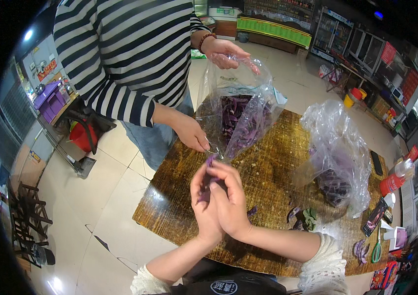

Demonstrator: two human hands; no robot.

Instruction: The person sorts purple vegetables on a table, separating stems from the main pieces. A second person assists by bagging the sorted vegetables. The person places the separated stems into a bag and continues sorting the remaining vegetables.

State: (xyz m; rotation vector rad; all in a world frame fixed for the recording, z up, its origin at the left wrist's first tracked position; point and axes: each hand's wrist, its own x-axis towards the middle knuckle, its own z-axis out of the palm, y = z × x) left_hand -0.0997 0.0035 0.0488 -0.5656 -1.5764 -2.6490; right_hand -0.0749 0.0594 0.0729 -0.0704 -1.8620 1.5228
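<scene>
My left hand (202,212) and my right hand (233,197) are cupped together above the wooden table, around a few purple bean pods (204,191). Fingers hide part of the pods. Just beyond my fingertips, another person's hands hold a clear plastic bag (204,110) by its mouth. Inside that bag lies a heap of purple bean pods (236,118). To my right stands a second clear plastic bag (338,129), with dark purple contents (332,180) seen dimly through the film. A single pod (252,211) lies on the table beside my right wrist.
On the wooden table (179,177) are loose pods and a green leaf (309,219), more purple pods (361,251), green-handled scissors (377,250), a propped phone (374,217), a dark phone (376,163) and a red bottle (391,184). A person in a striped top (135,55) stands opposite.
</scene>
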